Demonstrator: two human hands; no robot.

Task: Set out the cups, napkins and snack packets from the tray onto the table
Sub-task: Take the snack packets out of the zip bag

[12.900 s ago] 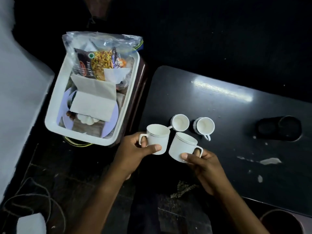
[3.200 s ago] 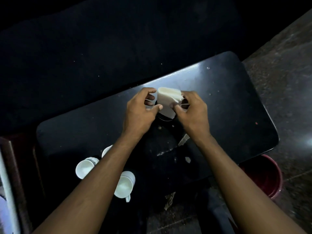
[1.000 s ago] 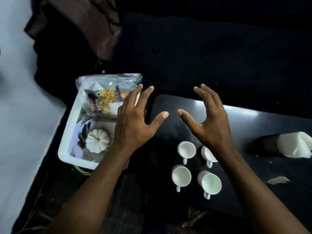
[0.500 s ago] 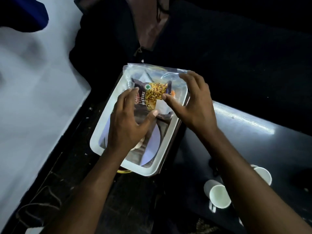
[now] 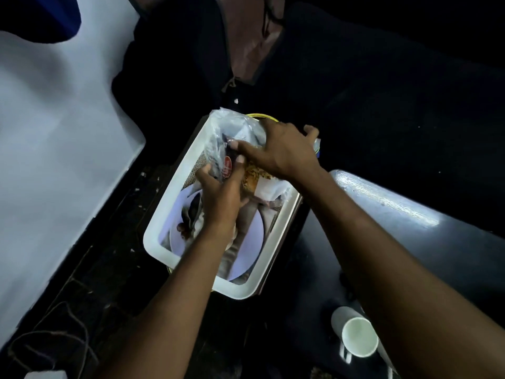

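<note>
Head view: both hands—left hand (image 5: 222,198), right hand (image 5: 284,151)—have now closed on the snack packets (image 5: 232,143) at frame centre, inside the tray (image 5: 175,187). One cup (image 5: 358,339) already stands lower right—lift-out comes next.

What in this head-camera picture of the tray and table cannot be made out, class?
- Snack packet: label mostly hidden by both hands and crinkled plastic.
- Tray contents: covered by the left hand and forearm.
- Cups on the table: only one cup shows; the right arm hides the rest.
</note>
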